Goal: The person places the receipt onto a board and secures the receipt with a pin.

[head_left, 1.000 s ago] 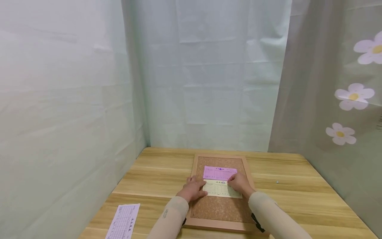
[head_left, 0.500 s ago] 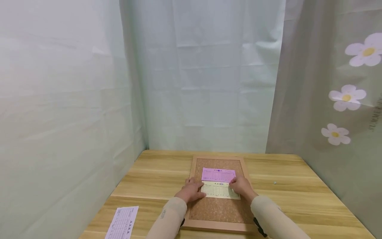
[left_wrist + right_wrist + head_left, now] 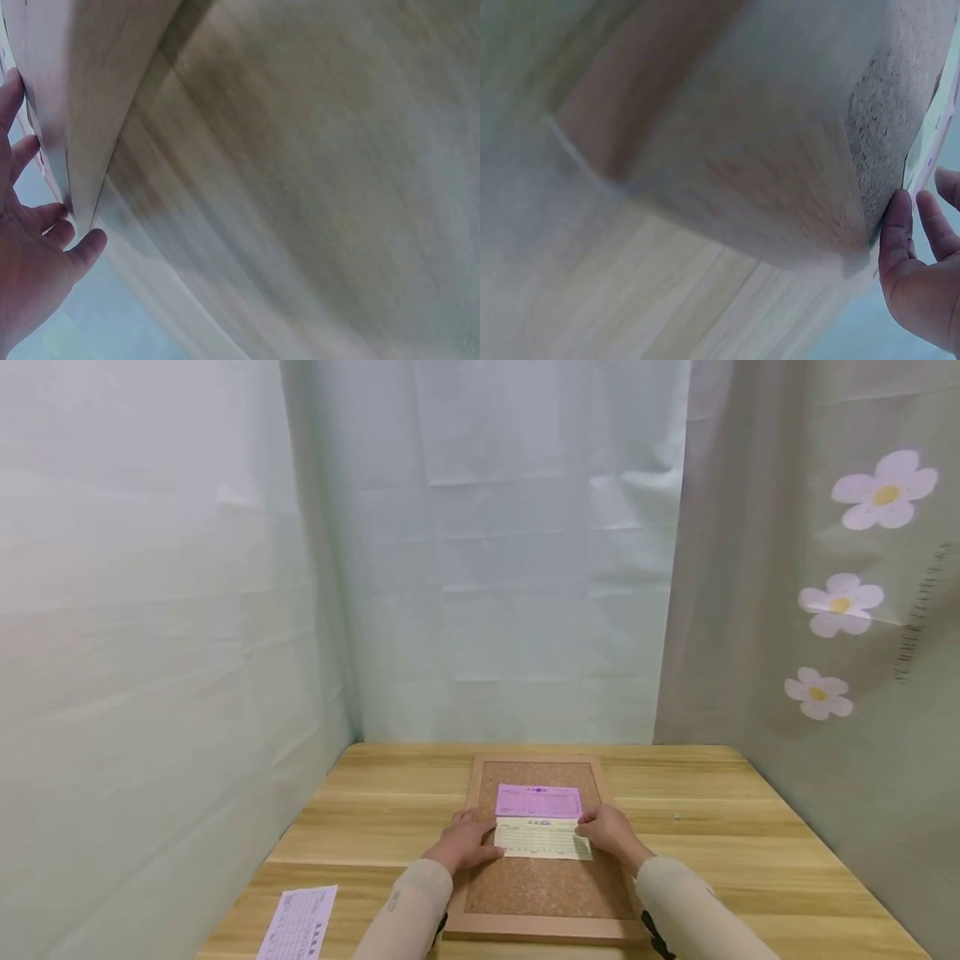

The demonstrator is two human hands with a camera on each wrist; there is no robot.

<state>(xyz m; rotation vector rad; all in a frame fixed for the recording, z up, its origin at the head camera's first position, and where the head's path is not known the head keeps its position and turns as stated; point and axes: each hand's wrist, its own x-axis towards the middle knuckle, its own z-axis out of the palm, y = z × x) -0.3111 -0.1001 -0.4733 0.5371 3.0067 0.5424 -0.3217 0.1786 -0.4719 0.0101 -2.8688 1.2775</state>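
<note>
A cork board [image 3: 546, 889] in a wooden frame lies on the table, with a pink printed slip [image 3: 537, 802] on its upper half. Just below it lies a pale yellow printed slip [image 3: 542, 839], their edges nearly meeting. My left hand [image 3: 463, 843] rests over the board's left side, fingers spread, fingertips at the yellow slip's left edge. My right hand [image 3: 611, 832] has its thumb and index fingertips close together at that slip's upper right corner; I cannot tell whether they pinch it. The right wrist view shows several fingertips [image 3: 898, 199] beside the cork and the paper's edge.
Another printed slip, pale purple [image 3: 297, 922], lies on the wooden table [image 3: 390, 827] at the front left. To the right of the board is a tiny bluish thing [image 3: 677, 816]. Pale curtains [image 3: 517, 568] hang behind and on both sides, with printed flowers on the right.
The head view has shifted, so the board sits further left in it. My right hand has slid right along the yellow slip to its corner. My left hand stays at the slip's left edge.
</note>
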